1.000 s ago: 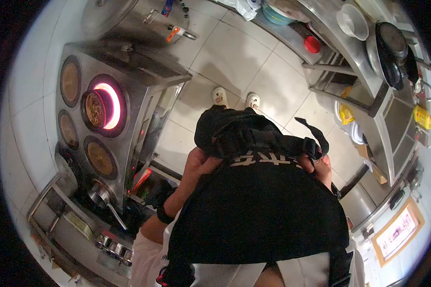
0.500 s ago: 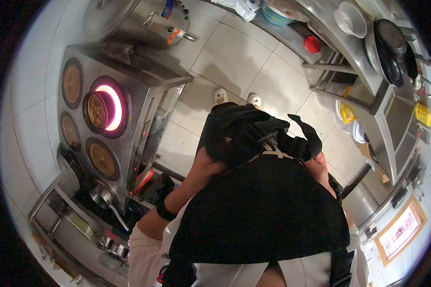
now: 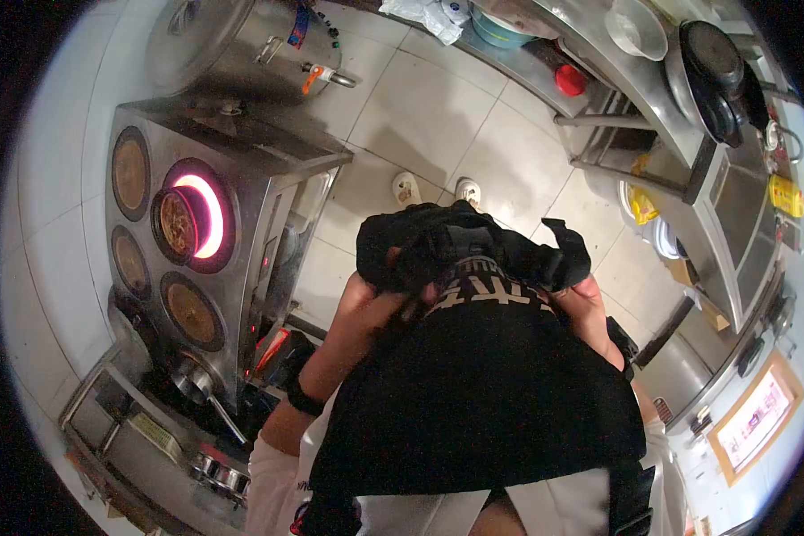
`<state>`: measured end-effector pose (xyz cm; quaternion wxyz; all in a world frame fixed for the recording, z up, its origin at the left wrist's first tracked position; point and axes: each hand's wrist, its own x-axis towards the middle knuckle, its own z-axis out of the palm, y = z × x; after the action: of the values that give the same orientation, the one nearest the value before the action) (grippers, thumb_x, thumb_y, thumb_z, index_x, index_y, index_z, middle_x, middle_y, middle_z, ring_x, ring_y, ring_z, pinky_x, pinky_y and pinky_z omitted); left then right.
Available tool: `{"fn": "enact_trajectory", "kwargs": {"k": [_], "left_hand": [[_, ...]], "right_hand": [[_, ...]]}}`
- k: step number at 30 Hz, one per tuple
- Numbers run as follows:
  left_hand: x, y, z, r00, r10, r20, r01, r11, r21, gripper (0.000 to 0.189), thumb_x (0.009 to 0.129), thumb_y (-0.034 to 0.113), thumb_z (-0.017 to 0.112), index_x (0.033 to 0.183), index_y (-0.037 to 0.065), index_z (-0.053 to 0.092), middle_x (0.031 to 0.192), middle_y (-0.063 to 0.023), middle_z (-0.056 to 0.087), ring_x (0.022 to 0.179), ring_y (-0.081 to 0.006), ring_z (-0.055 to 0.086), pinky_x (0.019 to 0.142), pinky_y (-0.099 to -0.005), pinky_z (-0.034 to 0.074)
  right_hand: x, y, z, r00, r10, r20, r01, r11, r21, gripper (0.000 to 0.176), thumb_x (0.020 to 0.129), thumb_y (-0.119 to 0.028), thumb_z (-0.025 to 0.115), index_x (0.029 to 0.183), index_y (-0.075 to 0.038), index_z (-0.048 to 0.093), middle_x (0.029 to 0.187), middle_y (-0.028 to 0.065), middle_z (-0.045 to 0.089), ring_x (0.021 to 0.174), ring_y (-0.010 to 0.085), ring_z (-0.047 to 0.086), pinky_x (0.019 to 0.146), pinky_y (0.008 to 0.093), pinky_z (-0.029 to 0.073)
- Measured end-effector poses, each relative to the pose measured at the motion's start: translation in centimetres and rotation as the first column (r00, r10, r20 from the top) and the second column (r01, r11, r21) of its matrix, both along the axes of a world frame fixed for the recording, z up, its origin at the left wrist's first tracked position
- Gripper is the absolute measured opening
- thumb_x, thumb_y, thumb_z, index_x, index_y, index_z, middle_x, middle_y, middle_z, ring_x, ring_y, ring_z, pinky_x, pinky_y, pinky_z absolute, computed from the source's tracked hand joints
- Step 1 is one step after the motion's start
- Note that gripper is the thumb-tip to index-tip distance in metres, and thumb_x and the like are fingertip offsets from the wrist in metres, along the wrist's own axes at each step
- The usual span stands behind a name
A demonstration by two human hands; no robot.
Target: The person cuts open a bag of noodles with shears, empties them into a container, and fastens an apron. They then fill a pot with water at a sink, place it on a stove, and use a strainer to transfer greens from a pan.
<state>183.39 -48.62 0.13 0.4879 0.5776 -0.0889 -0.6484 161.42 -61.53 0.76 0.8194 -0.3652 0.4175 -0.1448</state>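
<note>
A bunched black fabric piece with straps (image 3: 451, 237) lies across my front at waist height, over the black apron (image 3: 482, 393) with pale lettering. My left hand (image 3: 366, 304) is closed on its left side, with the fingertips hidden in the folds. At the other side my right hand (image 3: 582, 297) grips the strapped fabric, close below a loose strap end (image 3: 570, 243) that sticks up. Both forearms are bent in toward the waist.
To the left stands a steel stove (image 3: 232, 170) with several round plates; one glows around a small pot (image 3: 177, 223). A large steel vessel (image 3: 259, 45) with a tap is behind it. Steel shelving (image 3: 639, 134) with pans lines the right. My shoes (image 3: 467, 189) are on floor tiles.
The black strapped fabric has spread wider to the left and flattened, with my left hand shifting left. More of the apron's pale lettering shows. The view has shifted slightly.
</note>
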Motion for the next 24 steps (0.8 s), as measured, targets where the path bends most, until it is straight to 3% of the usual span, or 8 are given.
{"fn": "enact_trajectory", "kwargs": {"k": [2,5,8,10,16,20,23,24], "left_hand": [[-0.1,-1.4,1.3,0.992,0.075,-0.098,-0.076,0.997,0.001,0.024,0.078,0.016,0.055,0.097,0.003,0.054,0.079,-0.0034,0.059,0.059,-0.0071,0.048,0.051,-0.0193,0.038],[-0.1,-2.1,1.8,0.982,-0.181,0.055,0.171,0.972,0.16,0.021,0.078,0.015,0.053,0.095,0.003,0.054,0.077,-0.0036,0.057,0.055,-0.0072,0.045,0.048,-0.0173,0.035],[0.0,-0.8,0.3,0.984,-0.024,-0.179,0.024,1.0,-0.001,0.021,0.077,0.014,0.052,0.095,0.003,0.053,0.074,-0.0022,0.054,0.053,-0.0065,0.043,0.047,-0.0176,0.033],[0.4,0.5,-1.9,0.946,-0.002,-0.324,0.013,0.999,0.033,0.047,0.073,0.013,0.064,0.115,0.009,0.043,0.072,-0.001,0.054,0.047,-0.0071,0.044,0.043,-0.0179,0.034],[-0.4,-0.3,-0.2,0.864,0.185,-0.468,-0.296,0.939,-0.173,0.029,0.077,0.02,0.056,0.098,0.001,0.049,0.071,0.0006,0.051,0.053,-0.0049,0.04,0.046,-0.0177,0.029],[-0.3,1.2,-1.3,0.973,0.166,-0.161,-0.175,0.984,-0.041,0.034,0.078,0.028,0.06,0.096,0.001,0.05,0.072,0.0006,0.051,0.055,-0.0048,0.042,0.047,-0.0176,0.031],[0.3,0.7,0.0,0.962,0.17,-0.213,-0.151,0.983,0.101,0.039,0.078,0.031,0.062,0.099,0.001,0.05,0.073,0.0007,0.052,0.056,-0.0045,0.043,0.047,-0.0175,0.033],[0.2,0.5,0.1,0.962,0.196,-0.19,-0.176,0.978,0.115,0.039,0.077,0.028,0.063,0.101,0.001,0.05,0.078,-0.0013,0.054,0.061,-0.0068,0.047,0.053,-0.0191,0.037]], "right_hand": [[0.6,0.9,-0.3,0.983,-0.099,-0.158,0.102,0.995,0.008,0.011,0.085,-0.004,0.044,0.091,-0.004,0.053,0.077,0.0016,0.054,0.06,0.0091,0.045,0.053,0.0214,0.036],[1.2,1.8,-0.8,0.975,-0.185,-0.121,0.19,0.981,0.035,0.011,0.085,-0.006,0.044,0.092,-0.004,0.053,0.076,0.0016,0.053,0.061,0.0089,0.045,0.053,0.0212,0.036],[0.6,0.2,0.1,1.0,0.019,0.012,-0.02,0.996,0.082,0.01,0.085,-0.006,0.045,0.091,-0.003,0.053,0.075,0.0018,0.053,0.059,0.0084,0.044,0.051,0.0206,0.035],[0.2,-0.1,0.3,1.0,0.001,-0.03,0.002,0.995,0.099,0.011,0.083,-0.01,0.049,0.091,-0.004,0.052,0.07,0.0006,0.05,0.056,0.0078,0.041,0.051,0.0194,0.033],[0.1,-1.2,0.5,0.992,-0.058,0.112,0.024,0.958,0.285,0.016,0.084,-0.021,0.047,0.088,-0.006,0.048,0.066,-0.0011,0.044,0.051,0.0066,0.036,0.046,0.0197,0.03],[-0.6,-0.8,0.4,0.958,-0.179,0.223,0.046,0.866,0.498,0.031,0.081,-0.033,0.051,0.096,-0.005,0.048,0.073,-0.0008,0.048,0.058,0.0071,0.041,0.05,0.0201,0.034],[1.0,-0.4,2.6,0.98,-0.061,-0.191,0.088,0.986,0.139,0.039,0.079,-0.032,0.055,0.104,-0.003,0.049,0.085,0.0008,0.054,0.069,0.0073,0.048,0.061,0.0214,0.04],[-0.2,-0.6,1.3,0.985,0.099,-0.141,-0.093,0.995,0.048,0.043,0.077,-0.029,0.06,0.109,-0.002,0.048,0.095,0.002,0.056,0.079,0.0071,0.05,0.07,0.0231,0.041]]}}
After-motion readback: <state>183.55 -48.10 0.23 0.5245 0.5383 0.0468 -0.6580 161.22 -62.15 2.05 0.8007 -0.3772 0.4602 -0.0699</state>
